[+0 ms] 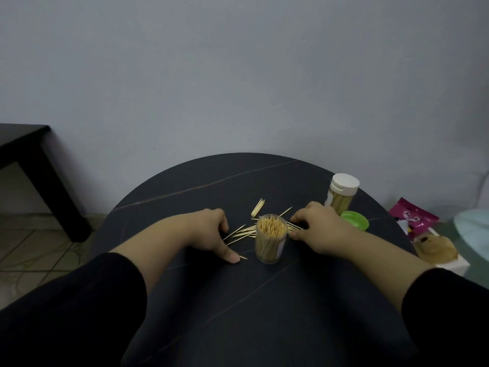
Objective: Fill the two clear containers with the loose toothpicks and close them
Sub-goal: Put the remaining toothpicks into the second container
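Observation:
An open clear container [270, 242] packed with upright toothpicks stands in the middle of the round dark table [201, 181]. Loose toothpicks [242, 231] lie scattered behind and to both sides of it. My left hand [211, 231] rests on the table left of the container, fingers curled down by the loose toothpicks, thumb beside a single toothpick. My right hand [320, 229] pinches loose toothpicks on the table just right of the container. A second clear container [341, 193] full of toothpicks stands at the back right, closed with a white lid. A green lid [356, 219] lies beside it.
A pink packet [412, 217], a tan lump [434, 249] on a white box and a pale blue object [473, 231] sit off the table's right edge. A dark side table [34, 165] stands on the left over tiled floor.

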